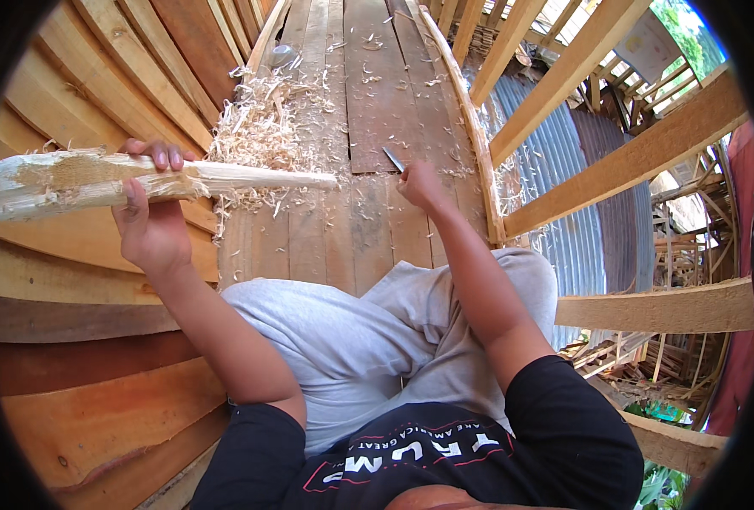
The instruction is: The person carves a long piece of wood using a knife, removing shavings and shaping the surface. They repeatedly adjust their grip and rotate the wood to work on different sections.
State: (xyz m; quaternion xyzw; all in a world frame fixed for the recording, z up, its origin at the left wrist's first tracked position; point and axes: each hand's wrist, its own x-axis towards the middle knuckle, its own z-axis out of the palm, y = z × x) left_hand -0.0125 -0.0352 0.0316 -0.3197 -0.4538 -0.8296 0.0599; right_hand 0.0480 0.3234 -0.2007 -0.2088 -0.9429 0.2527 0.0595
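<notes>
My left hand (157, 208) grips a pale, roughly carved piece of wood (79, 183), thumb on the near side and fingers curled over the far side. The wood runs sideways, thick and rough at the left and narrowing to a slim point on the right. Curls of shaved wood cling along it. Apart from the wood, my right hand (422, 185) is closed in a fist around a knife, whose handle is hidden in the fingers. The thin knife blade (393, 159) sticks out forward and to the left, above the plank floor (360, 229).
Wood shavings (262, 127) lie heaped on the floor beyond the carved piece. Overlapping boards (113, 374) wall the left side. On the right stands a slatted timber railing (615, 183), with corrugated metal sheets (555, 161) below. A small clear container (283, 56) sits near the shavings.
</notes>
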